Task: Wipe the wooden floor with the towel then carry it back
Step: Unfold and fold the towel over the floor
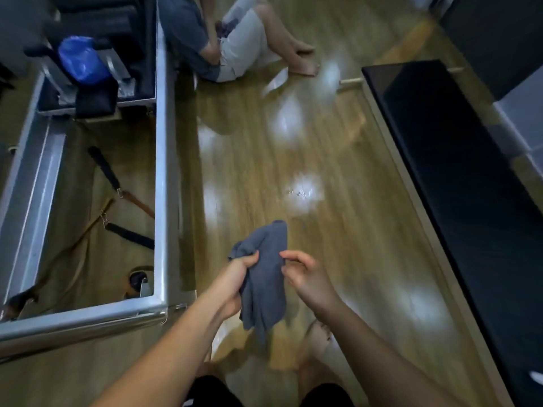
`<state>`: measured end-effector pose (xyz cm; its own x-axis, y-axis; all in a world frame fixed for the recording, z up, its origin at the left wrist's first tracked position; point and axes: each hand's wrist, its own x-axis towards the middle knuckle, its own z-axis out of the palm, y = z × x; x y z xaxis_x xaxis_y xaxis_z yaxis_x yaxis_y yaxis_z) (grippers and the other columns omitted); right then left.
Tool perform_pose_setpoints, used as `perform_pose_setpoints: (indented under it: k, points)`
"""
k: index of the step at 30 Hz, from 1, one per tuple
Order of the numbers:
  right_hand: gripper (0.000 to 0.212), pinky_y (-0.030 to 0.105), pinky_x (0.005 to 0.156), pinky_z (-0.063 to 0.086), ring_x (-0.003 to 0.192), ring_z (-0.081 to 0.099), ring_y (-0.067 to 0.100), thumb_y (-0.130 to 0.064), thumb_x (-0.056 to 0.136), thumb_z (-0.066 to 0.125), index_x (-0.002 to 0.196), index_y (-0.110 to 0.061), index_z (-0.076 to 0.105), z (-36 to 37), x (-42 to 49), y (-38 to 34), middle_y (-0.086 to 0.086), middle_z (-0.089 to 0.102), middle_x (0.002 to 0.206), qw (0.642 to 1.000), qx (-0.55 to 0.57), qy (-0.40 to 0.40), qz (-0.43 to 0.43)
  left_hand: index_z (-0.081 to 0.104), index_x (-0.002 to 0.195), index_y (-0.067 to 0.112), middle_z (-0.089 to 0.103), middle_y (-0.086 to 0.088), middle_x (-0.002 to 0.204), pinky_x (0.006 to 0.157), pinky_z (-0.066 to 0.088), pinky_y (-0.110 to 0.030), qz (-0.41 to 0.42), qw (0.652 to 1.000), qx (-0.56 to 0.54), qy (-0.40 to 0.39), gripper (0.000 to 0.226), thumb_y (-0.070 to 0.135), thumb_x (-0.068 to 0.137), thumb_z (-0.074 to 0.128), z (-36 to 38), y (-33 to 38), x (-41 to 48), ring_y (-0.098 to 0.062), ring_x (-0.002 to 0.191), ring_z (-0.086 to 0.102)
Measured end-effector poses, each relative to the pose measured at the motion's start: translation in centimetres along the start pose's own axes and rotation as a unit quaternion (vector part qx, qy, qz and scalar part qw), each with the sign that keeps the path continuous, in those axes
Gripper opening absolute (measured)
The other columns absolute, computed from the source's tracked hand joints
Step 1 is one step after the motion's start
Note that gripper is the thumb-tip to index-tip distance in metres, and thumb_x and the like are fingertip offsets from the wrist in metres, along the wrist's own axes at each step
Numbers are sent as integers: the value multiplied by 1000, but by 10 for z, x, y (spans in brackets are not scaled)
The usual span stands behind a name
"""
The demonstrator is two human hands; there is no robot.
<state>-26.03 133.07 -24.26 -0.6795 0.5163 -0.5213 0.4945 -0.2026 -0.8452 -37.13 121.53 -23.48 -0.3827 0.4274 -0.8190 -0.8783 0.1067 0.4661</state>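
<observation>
Since holding the towel (269,283) up off the wooden floor (252,177) rather than pressing it down, seems between steps. Clamps the cloth's upper bunch with the left grip (242,273), near 6 o'clock in view, letting the rest hang slack. Holds the right grip (308,277) just beside the towel's 3 o'clock edge, fingers curled; cannot tell whether pinching or merely touching. Cannot judge wiping done or not from pale glare patches (305,192) toward 12 o'clock. Probably leaves the carry back to do, and possibly more wiping first.
</observation>
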Motion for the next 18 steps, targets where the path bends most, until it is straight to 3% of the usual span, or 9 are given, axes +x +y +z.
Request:
perform_pose_setpoints:
  k: [2,3,5,7,10,13,15,18]
  points:
    - [24,8,73,46,91,64,5,4,88,67,108,-9,64,-35,33,11,-6,66,95,999,24,16,26,64,121,11,72,-19,112,78,58,-37,-12,999,21,-36,27,14,95,59,19,0,16,-31,104,71]
    - [32,10,81,46,105,61,10,-2,88,70,117,-10,61,-49,50,16,-5,65,107,997,47,18,51,62,123,11,72,-19,113,77,58,-35,-14,999,25,-39,28,14,95,59,27,2,23,-31,106,70]
    - [64,25,98,40,128,46,12,-21,87,76,143,-20,46,-73,81,22,-7,49,134,991,67,4,116,60,126,8,71,-19,117,80,58,-35,-12,999,16,-42,32,13,95,59,40,6,37,-30,109,69]
    - [76,33,101,35,133,43,13,-38,84,76,149,-26,40,-91,109,25,-8,46,141,981,76,-38,176,61,127,3,68,-21,121,86,56,-38,-21,999,-4,-33,34,13,94,59,43,10,56,-32,112,67]
    - [51,36,87,48,109,67,18,-43,84,72,129,-21,62,-102,152,31,-1,70,124,968,101,-114,202,68,118,3,69,-20,121,92,51,-41,-31,999,-3,-23,30,16,93,60,39,21,96,-32,111,67]
    - [15,31,72,50,90,70,18,-23,95,66,110,-18,66,-94,190,41,2,74,107,982,80,-33,168,69,111,12,76,-9,104,77,56,-32,-5,999,19,32,19,21,98,59,37,31,145,-22,99,73]
    - [12,31,75,52,96,67,21,-18,98,62,109,-17,62,-83,211,59,0,70,103,988,23,5,153,66,111,14,77,-1,91,65,57,-25,20,991,80,103,15,15,98,60,30,26,182,-20,92,72]
    - [12,39,87,55,101,67,22,-19,98,61,109,-22,59,-67,250,95,0,69,105,992,-59,23,113,65,106,12,74,-7,94,74,60,-34,44,969,194,147,20,2,89,63,8,13,241,-27,92,71]
